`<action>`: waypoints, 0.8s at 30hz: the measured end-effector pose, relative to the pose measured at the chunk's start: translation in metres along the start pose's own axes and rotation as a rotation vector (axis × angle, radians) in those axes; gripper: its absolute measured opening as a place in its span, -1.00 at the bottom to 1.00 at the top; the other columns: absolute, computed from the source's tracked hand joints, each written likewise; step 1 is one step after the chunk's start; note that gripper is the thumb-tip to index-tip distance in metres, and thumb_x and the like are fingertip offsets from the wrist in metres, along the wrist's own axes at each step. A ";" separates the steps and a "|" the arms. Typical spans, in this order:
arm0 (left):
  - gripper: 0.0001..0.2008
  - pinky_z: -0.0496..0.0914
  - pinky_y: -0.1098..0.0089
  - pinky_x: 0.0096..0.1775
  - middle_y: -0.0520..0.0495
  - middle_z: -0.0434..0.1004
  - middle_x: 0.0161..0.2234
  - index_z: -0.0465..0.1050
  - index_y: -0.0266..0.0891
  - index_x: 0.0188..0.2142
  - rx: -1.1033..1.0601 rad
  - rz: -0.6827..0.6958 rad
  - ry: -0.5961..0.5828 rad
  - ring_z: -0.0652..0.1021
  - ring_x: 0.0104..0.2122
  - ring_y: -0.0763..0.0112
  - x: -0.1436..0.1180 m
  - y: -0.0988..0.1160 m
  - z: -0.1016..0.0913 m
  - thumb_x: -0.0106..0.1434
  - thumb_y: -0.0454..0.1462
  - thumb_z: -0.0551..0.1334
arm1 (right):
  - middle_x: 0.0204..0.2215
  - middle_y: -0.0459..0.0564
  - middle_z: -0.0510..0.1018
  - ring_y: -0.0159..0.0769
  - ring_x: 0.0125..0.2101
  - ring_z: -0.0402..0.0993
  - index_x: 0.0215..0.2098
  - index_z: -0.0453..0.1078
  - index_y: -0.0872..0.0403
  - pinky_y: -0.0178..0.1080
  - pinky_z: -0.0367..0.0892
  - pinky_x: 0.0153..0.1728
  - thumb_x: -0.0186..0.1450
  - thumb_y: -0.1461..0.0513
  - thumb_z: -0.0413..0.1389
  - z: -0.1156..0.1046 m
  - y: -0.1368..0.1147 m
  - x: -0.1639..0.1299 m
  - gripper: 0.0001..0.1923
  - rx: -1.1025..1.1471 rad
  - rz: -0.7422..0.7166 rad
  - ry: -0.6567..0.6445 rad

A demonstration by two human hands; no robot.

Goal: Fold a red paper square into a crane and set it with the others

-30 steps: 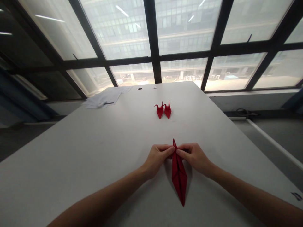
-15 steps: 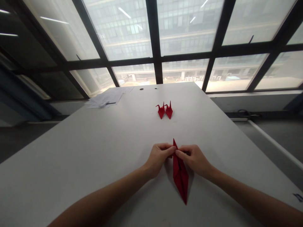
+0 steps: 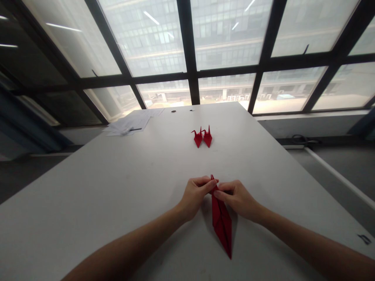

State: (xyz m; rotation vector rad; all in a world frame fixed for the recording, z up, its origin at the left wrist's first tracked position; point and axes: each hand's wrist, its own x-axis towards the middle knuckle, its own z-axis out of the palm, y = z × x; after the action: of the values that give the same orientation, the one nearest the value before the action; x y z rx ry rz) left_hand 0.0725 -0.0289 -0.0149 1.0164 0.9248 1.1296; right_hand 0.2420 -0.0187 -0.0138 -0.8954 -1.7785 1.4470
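Note:
A long, narrow folded piece of red paper [image 3: 222,224] lies on the white table [image 3: 117,187], its pointed tip toward me. My left hand [image 3: 195,195] and my right hand [image 3: 236,197] both pinch its far end, fingertips nearly meeting over the fold. Only a small bit of the paper's far tip shows above my fingers. Farther back on the table stand two finished red paper cranes [image 3: 203,136], side by side.
A loose stack of white papers with a pen [image 3: 129,124] lies at the table's far left corner. Two small dark round things [image 3: 173,111] sit near the far edge. Large dark-framed windows rise behind the table. The floor drops away at right.
My fingers have closed in over the far tip of the red paper, so less of that tip sticks up than before. The cranes have not moved.

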 end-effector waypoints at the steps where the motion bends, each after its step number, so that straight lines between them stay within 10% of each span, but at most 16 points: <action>1: -0.74 0.30 0.46 -0.34 -0.03 0.48 -0.48 0.55 -0.36 -0.49 0.004 0.016 0.009 0.41 -0.43 0.49 0.000 0.000 0.000 0.17 -0.17 0.41 | -0.61 -0.17 0.18 -0.45 -0.54 0.03 -0.62 0.23 0.11 -0.31 -0.02 -0.52 0.30 0.11 0.11 0.000 0.000 0.000 -0.60 -0.001 -0.002 -0.005; 24: -0.72 0.24 0.48 -0.39 0.00 0.45 -0.52 0.54 -0.33 -0.49 -0.060 -0.045 0.076 0.38 -0.48 0.52 0.004 -0.004 -0.003 0.09 -0.14 0.45 | -0.62 -0.19 0.17 -0.46 -0.56 0.02 -0.61 0.22 0.11 -0.32 -0.03 -0.54 0.28 0.13 0.10 -0.001 0.003 0.000 -0.64 -0.037 0.029 -0.058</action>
State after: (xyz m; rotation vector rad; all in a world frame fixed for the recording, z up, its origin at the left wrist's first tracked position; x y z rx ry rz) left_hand 0.0717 -0.0252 -0.0195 0.9048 0.9636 1.1585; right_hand 0.2433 -0.0172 -0.0165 -0.9100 -1.8470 1.4766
